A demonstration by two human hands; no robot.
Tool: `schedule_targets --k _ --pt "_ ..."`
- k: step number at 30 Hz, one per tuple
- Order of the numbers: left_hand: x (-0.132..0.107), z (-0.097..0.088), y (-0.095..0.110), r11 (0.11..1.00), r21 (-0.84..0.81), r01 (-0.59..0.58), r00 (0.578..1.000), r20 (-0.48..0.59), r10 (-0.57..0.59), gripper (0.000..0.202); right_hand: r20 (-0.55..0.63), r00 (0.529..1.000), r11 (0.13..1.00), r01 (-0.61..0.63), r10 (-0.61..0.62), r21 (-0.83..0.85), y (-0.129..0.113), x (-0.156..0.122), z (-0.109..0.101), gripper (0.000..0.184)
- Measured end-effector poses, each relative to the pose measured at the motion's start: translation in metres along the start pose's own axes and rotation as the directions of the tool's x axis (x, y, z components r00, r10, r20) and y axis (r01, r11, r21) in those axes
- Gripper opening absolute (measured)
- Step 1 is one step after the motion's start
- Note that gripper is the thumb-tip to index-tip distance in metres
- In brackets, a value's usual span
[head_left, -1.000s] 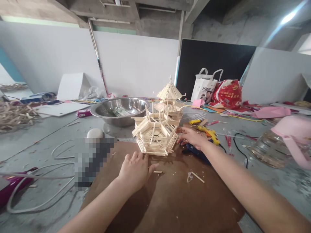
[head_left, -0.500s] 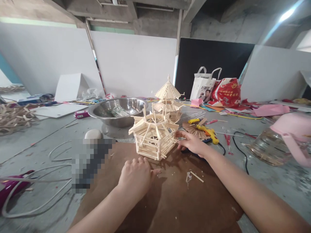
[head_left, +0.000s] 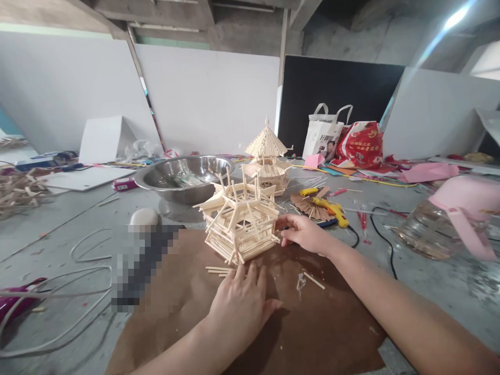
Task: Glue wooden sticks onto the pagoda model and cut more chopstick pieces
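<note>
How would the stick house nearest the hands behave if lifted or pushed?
The stick house is probably light for its size, being mostly open framework. Its broad base suggests sliding, not tipping. The thin uprights on top might snap.

The open framework model (head_left: 244, 224) at the frame's centre is pale, bare wood, matt and unvarnished, its thin sticks giving it a ribbed surface; the roofed tower (head_left: 267, 146) behind matches. Below, the brown sheet (head_left: 312, 333) looks matt, smooth and faintly creased. Left of centre, the basin (head_left: 156, 194) is shiny, smooth metal. The yellow glue gun (head_left: 332, 208) right of centre looks like smooth plastic, as does the jug (head_left: 425, 234) at far right, clear below and pink above. Upper right, the red bag (head_left: 361, 146) looks glossy and crinkled.
</note>
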State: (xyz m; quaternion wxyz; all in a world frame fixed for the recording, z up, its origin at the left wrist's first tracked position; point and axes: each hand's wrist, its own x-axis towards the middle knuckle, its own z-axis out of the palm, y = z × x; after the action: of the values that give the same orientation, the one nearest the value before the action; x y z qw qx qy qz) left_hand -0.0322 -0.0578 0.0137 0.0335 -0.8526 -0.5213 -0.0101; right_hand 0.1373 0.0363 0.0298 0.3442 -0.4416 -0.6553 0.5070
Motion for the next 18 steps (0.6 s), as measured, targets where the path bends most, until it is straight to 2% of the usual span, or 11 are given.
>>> schedule_targets --k 6,10,12,15,17,18 --pt "0.000 0.004 0.001 1.000 0.004 0.028 0.999 0.031 -0.028 0.052 0.161 0.987 0.996 -0.038 0.025 0.077 -0.002 -0.004 -0.003 0.024" --pt "-0.001 0.005 0.004 0.997 -0.035 -0.063 0.998 0.018 0.064 0.048 0.274 0.962 0.999 -0.023 0.015 0.027 0.003 -0.004 -0.014 0.028" --pt "-0.001 0.004 0.004 0.990 -0.074 -0.117 0.993 0.003 0.118 0.044 0.209 0.978 0.996 -0.001 0.019 -0.085 0.009 0.000 -0.026 0.024" --pt "0.001 0.003 0.001 0.977 -0.132 -0.168 0.986 -0.048 0.163 0.041 -0.075 0.997 0.938 -0.002 -0.026 -0.345 0.021 0.009 -0.052 0.020" --pt "0.004 0.004 -0.002 0.969 -0.162 -0.189 0.981 -0.085 0.177 0.042 -0.223 0.972 0.826 -0.068 -0.071 -0.560 0.029 0.015 -0.066 0.020" --pt "0.005 0.005 -0.003 0.964 -0.179 -0.196 0.979 -0.099 0.180 0.041 -0.257 0.961 0.743 -0.097 -0.103 -0.662 0.033 0.017 -0.070 0.020"
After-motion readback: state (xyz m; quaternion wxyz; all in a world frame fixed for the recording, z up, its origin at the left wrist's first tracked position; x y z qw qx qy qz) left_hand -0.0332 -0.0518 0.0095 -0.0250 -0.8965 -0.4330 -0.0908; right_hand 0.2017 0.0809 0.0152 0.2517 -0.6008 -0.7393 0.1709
